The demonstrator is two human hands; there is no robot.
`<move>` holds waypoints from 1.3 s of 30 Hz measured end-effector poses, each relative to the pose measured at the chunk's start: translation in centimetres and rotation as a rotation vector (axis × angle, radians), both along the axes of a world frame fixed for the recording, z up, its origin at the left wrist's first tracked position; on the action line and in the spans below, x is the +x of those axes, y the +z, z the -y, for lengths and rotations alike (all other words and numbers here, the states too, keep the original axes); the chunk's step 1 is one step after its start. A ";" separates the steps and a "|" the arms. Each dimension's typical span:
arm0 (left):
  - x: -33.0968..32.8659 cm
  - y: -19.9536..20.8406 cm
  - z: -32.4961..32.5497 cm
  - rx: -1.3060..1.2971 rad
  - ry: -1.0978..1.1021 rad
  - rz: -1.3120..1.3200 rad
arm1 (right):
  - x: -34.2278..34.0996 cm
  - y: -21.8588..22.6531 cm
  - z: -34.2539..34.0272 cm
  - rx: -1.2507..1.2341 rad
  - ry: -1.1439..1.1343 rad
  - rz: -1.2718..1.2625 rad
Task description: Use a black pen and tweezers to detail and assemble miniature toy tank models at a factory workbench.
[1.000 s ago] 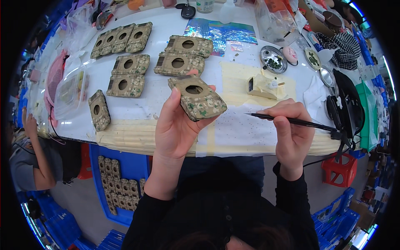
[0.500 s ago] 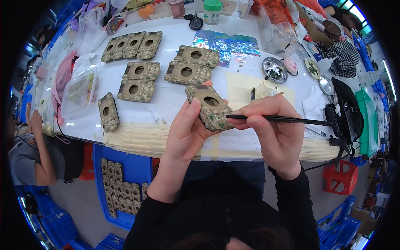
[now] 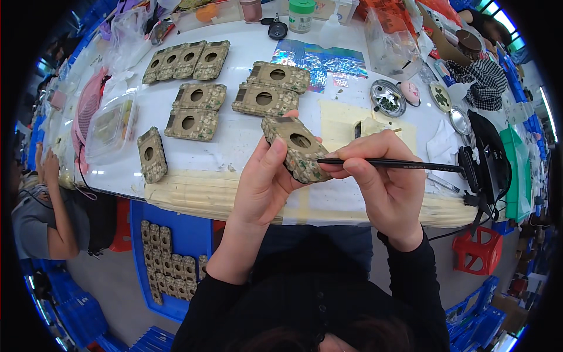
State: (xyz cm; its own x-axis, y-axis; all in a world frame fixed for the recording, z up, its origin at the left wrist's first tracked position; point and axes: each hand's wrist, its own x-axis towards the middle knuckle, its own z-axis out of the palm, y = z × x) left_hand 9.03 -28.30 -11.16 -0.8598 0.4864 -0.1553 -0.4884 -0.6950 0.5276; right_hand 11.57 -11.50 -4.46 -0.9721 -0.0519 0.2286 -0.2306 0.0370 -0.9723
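Observation:
My left hand [image 3: 264, 176] holds a camouflage toy tank hull [image 3: 287, 132] with a round hole in its top, tilted above the table's front edge. Its thumb lies along the hull's near side, and the other fingers are partly hidden beneath. Pinched like a pen in my right hand [image 3: 381, 176] are slim black tweezers [image 3: 399, 165]. Their tip meets the hull's top surface beside the hole; whether anything is between the points is too small to tell. Similar hulls [image 3: 264, 100] stand in rows farther back, and a single hull [image 3: 152, 155] lies to the left.
A round metal dish [image 3: 387, 98] of dark green bits sits at right, near a shiny foil sheet [image 3: 316, 61] and a green-lidded bottle [image 3: 301, 16]. Below the table, a blue tray [image 3: 193, 234] holds several hulls. A red stool [image 3: 478, 251] stands at right; another person sits at left.
The tweezers' tip has shifted slightly up along the hull, and their back end sits a little higher. Both hands keep their grip.

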 end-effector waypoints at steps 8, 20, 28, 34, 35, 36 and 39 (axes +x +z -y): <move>0.0 -0.1 0.0 0.004 0.003 -0.002 | -0.1 -0.1 0.0 0.045 -0.011 -0.014; 0.1 0.1 -0.2 -0.063 0.024 -0.023 | -0.1 0.0 -0.1 0.146 -0.011 -0.096; 0.0 -0.1 0.0 0.020 0.003 0.003 | -0.2 0.0 -0.2 0.187 -0.003 -0.163; 0.0 -0.1 0.0 0.024 0.004 -0.001 | -0.3 0.0 -0.4 0.241 0.006 -0.210; 0.0 -0.1 0.0 0.025 0.004 -0.002 | -0.4 0.1 -0.4 0.255 0.006 -0.216; 0.0 -0.1 0.0 0.024 0.004 0.000 | -0.4 0.1 -0.4 0.269 0.007 -0.222; 0.0 -0.2 0.0 -0.002 0.008 -0.004 | -0.4 0.2 -0.4 0.296 0.010 -0.236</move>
State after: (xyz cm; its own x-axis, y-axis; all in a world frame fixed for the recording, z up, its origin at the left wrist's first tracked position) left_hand 9.08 -28.30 -11.32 -0.8643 0.4793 -0.1527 -0.4808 -0.6981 0.5306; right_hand 11.15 -11.07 -4.26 -0.8935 -0.1590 0.4200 -0.4490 0.3053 -0.8397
